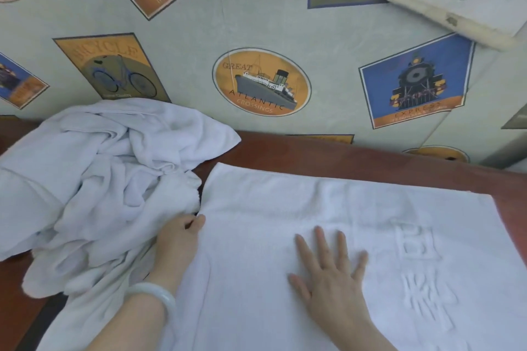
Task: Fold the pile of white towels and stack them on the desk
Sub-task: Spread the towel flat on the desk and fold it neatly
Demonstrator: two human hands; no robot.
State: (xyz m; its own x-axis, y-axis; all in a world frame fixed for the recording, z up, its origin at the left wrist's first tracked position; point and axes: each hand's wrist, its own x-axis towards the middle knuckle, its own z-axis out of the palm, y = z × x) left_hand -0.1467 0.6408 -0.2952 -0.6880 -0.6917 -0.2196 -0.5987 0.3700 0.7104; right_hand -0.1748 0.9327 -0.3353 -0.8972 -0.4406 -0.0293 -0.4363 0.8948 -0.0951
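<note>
A white towel [285,208] with raised embossed characters lies spread flat on the reddish-brown desk [313,154]. My right hand [330,273] presses flat on it with fingers spread, near its middle. My left hand [178,239] grips the towel's left edge, fingers curled under the edge. A pale bangle sits on that wrist. To the left, a crumpled pile of white towels [94,177] covers the desk's left part and touches the flat towel's edge.
Behind the desk hangs a pale cloth [199,45] printed with ship, bicycle and train pictures. A cream padded edge [445,14] juts in at the upper right. Bare desk wood shows along the far edge and at the lower left.
</note>
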